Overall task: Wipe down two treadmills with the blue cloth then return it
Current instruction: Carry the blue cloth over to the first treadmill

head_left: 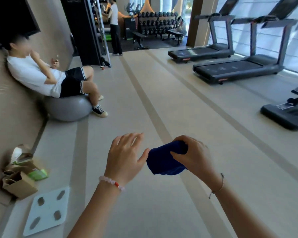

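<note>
In front of the chest, right hand (193,157) grips blue cloth (163,160); left hand (126,157), fingers spread, touches it.

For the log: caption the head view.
Right hand grips blue cloth, left hand open alongside, two treadmills ahead.

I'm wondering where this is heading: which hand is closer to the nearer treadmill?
Right. The right hand, gripping the blue cloth, sits below and left of the treadmill; the left hand, open, is farther left still.
</note>
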`<state>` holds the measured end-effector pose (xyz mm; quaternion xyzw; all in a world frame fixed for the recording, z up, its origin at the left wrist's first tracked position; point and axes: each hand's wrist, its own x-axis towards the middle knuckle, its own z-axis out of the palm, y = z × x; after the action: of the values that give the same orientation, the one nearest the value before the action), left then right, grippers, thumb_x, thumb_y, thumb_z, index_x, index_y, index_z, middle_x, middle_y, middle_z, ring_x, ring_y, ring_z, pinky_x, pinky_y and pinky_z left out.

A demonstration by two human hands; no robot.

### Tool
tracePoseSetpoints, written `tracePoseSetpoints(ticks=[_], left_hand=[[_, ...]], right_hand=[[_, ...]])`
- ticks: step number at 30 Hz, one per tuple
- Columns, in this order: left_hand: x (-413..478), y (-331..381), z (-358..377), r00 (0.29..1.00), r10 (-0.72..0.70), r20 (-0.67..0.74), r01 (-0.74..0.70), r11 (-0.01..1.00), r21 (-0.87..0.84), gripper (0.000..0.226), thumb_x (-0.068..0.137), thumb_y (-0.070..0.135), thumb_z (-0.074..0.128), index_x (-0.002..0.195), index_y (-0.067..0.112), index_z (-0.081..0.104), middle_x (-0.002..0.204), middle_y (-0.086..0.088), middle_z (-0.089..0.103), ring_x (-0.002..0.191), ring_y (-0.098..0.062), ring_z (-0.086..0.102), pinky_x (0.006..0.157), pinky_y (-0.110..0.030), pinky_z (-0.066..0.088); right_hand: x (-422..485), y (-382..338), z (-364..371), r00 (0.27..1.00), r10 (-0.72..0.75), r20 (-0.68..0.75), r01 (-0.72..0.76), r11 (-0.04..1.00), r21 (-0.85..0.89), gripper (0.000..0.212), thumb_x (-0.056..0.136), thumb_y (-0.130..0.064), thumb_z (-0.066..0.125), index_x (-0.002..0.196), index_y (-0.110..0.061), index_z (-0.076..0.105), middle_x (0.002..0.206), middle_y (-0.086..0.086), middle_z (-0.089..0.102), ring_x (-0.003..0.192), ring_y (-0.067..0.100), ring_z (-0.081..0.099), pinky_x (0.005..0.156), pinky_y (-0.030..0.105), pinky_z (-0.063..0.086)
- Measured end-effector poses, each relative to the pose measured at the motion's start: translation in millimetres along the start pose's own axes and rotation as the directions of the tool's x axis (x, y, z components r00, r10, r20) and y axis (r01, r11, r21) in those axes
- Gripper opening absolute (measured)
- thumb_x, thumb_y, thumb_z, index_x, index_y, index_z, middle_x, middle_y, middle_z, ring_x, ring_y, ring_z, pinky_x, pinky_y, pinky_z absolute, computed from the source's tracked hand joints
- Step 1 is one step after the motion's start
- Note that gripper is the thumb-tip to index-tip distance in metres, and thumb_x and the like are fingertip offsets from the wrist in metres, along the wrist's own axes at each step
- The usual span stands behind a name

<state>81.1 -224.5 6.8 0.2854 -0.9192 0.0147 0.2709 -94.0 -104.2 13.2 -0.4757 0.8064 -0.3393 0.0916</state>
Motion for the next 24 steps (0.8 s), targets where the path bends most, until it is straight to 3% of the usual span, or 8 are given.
tracePoseSetpoints(ticks=[12, 24], left_hand=[[115.6, 19.3, 91.4, 0.981, 0.179, 0.07, -0.17, 0.978, -0.121, 0.048, 0.088, 0.044, 0.039, 0.118, 0.013, 0.061, 0.111, -0.001, 0.065, 0.101, -0.024, 0.061, 0.089, -0.041, 0.047], [308.3, 22.2, 189.8, 0.907, 0.42, -0.02, -0.412, 0.879, -0.242, 0.046, 0.086, 0.044, 0.041, 0.117, 0.016, 0.061, 0.111, 0.002, 0.065, 0.098, -0.021, 0.061, 0.083, -0.04, 0.048]], right_hand=[[59.3, 70.6, -30.1, 0.965, 0.219, -0.147, -0.221, 0.975, -0.003, 0.024, 0.07, -0.024, 0.064, 0.089, -0.039, 0.059, 0.08, -0.026, 0.062, 0.079, -0.006, 0.057, 0.063, 0.012, 0.042], [207.8, 125.6, -59.6, 0.874, 0.338, -0.349, -0.375, 0.926, -0.04, 0.021, 0.071, -0.025, 0.063, 0.089, -0.035, 0.06, 0.077, -0.023, 0.063, 0.073, -0.002, 0.058, 0.059, 0.014, 0.043]])
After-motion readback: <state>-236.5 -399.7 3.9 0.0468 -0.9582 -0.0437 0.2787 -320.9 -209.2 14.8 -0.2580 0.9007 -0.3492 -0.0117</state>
